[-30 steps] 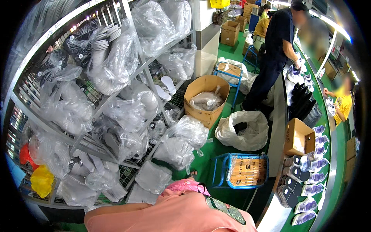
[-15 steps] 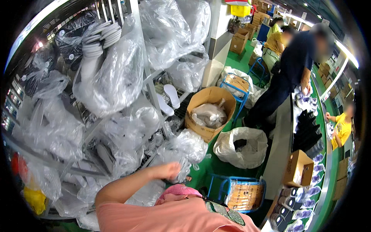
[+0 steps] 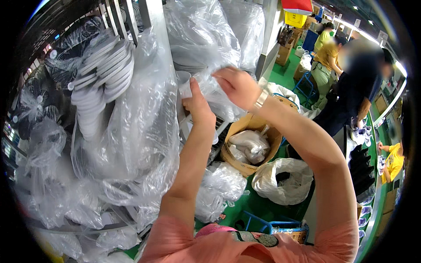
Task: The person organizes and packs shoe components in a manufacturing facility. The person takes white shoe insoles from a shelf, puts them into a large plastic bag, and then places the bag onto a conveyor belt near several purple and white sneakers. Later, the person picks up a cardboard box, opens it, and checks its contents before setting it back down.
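Observation:
My left hand point(image 3: 199, 105) is raised at the rack, thumb up and fingers curled round the edge of a white, flat piece point(image 3: 184, 89) that looks like an insole. To its right my right hand point(image 3: 238, 87) hangs with bent fingers drawn together, slightly blurred, against a clear plastic bag point(image 3: 215, 98). Whether that hand grips the bag's film is hidden. Above both hands is a larger clear bag point(image 3: 201, 35) of pale pieces. Left of my left arm, an opened clear bag point(image 3: 149, 109) holds stacked white insoles point(image 3: 103, 74).
A metal rack post point(image 3: 155, 22) rises behind the bags. Right of my hands stand a cardboard carton point(image 3: 237, 160) with bagged goods and a white sack point(image 3: 285, 188). A blue-framed stool point(image 3: 258, 221) is close below. A co-worker in dark clothes point(image 3: 351, 83) stands at the conveyor.
My left hand has risen from low by the bags to the rack, and my right arm has come into view beside it. The view has shifted nearer the bags.

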A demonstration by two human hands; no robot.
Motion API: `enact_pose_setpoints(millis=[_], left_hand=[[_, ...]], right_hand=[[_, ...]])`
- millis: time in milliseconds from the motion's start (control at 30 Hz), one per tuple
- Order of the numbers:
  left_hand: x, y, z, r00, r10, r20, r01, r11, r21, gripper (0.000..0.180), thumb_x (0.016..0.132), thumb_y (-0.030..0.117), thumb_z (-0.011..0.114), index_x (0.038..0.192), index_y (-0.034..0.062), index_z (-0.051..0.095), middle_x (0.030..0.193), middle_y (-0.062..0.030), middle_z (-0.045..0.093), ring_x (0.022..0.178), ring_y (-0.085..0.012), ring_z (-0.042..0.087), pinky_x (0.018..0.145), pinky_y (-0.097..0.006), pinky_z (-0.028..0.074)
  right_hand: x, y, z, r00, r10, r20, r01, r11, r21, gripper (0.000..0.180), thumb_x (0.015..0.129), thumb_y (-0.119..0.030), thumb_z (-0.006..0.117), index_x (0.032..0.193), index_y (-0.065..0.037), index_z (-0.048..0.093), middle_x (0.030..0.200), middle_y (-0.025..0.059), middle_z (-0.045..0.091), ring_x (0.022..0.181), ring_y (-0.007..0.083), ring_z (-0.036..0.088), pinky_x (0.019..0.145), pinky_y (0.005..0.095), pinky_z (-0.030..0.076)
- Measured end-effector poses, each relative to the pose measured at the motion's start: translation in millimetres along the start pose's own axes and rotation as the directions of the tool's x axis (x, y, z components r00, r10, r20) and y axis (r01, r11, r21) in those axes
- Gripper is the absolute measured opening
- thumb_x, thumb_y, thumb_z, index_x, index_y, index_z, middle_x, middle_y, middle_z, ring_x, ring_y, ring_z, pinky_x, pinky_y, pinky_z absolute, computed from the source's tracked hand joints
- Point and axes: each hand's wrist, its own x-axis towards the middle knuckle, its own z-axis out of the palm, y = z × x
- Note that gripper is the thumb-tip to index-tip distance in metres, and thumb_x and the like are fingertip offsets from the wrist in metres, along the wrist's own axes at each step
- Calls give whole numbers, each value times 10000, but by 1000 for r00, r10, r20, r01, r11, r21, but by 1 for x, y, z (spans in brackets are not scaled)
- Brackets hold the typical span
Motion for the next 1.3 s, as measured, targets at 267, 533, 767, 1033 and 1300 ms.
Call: enact_pose_setpoints(millis=[267, 533, 767, 1033, 1300], left_hand=[[29, -11, -8, 994, -100, 46, 100, 995, 11, 698, 795, 517, 438, 1260, 20, 283, 1248, -118, 347, 1134, -204, 330, 955, -304, 231], [62, -10, 12, 987, -24, -158, 48, 988, 145, 703, 763, 418, 537, 1182, -65, 244, 1170, -216, 362, 987, -288, 464, 794, -401, 419], [69, -20, 7, 990, -136, -37, 140, 980, 143, 608, 701, 336, 615, 1038, -117, 388, 1022, -215, 477, 808, -275, 538, 655, -400, 476], [49, -5, 20, 978, 207, -25, -190, 934, 304, 416, 696, 134, 573, 996, -135, 472, 1024, -188, 541, 891, -244, 535, 792, -322, 426], [40, -12, 16, 982, 130, 137, -113, 985, -127, 431, 745, 172, 583, 1088, -52, 451, 1102, -135, 474, 958, -216, 479, 804, -331, 401]], right_hand=[[93, 62, 76, 828, 406, 386, -233, 876, -421, 362, 710, -293, 550, 977, -50, 548, 914, 153, 576, 851, 286, 555, 742, 349, 444], [96, 60, 99, 758, 453, 469, -174, 834, -523, 750, 698, -318, 582, 1316, -124, 204, 1333, 103, 260, 1216, 316, 265, 933, 453, 283], [80, 94, 127, 967, 228, 113, -143, 856, -498, 311, 743, -230, 491, 1028, -130, 566, 1107, 111, 515, 1047, 282, 464, 873, 394, 349], [70, 73, 123, 911, 304, 278, -22, 710, -704, 574, 792, -340, 437, 1285, -94, 276, 1311, 169, 282, 1165, 364, 313, 918, 517, 256], [65, 54, 70, 895, 230, 381, 84, 752, -653, 671, 678, -230, 582, 1231, 16, 294, 1199, 156, 409, 1092, 301, 401, 846, 374, 383]])
